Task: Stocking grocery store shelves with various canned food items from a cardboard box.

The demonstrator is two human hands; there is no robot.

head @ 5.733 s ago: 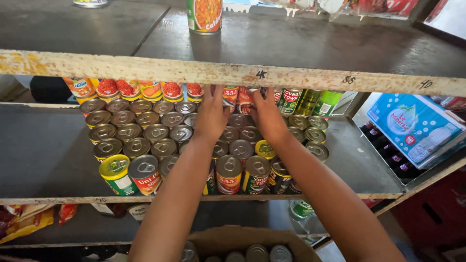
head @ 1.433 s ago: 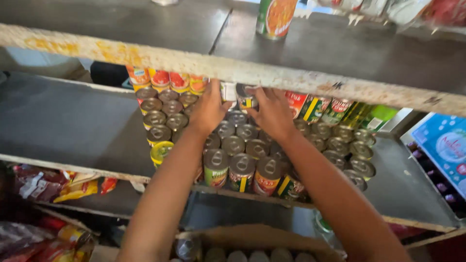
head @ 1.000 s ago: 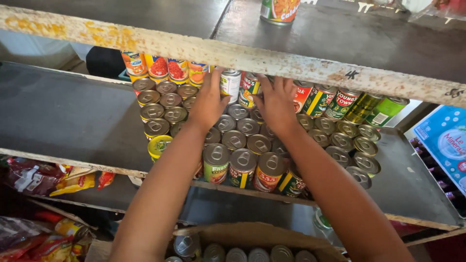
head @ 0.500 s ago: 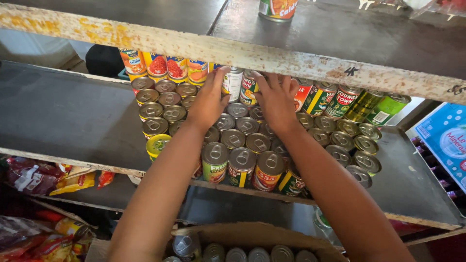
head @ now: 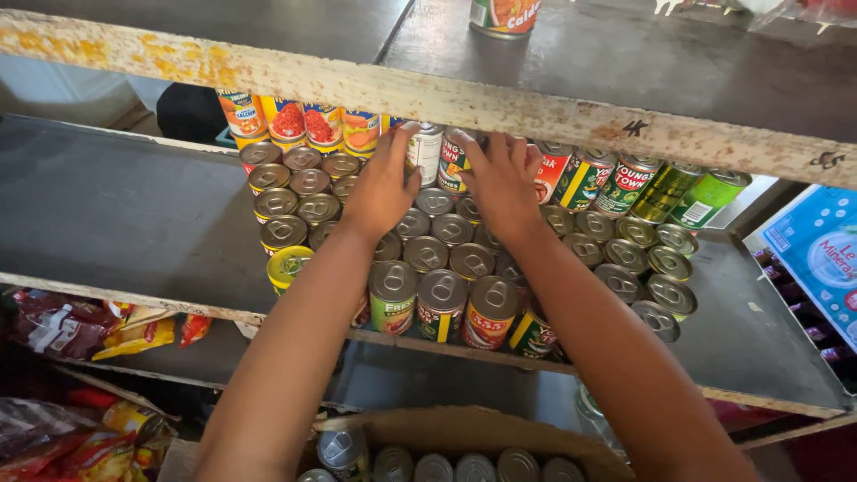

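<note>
My hands at the back row of a can-packed shelf

At upper centre of the frame, my left hand (head: 384, 187) wraps loosely round a white can (head: 425, 152), while my right hand (head: 502, 183), fingers spread, presses a neighbouring can (head: 453, 161); a cardboard box (head: 464, 437) of cans sits at the bottom edge.

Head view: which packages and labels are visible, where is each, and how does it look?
Tins: middle shelf, round, mixed red, green, yellow labels.
Two back tins: between left hand and right hand.
Lone tin: top shelf.
Blue carton: far right.
Snack packets: lower left.
Cardboard box: bottom, holds tins.
</note>
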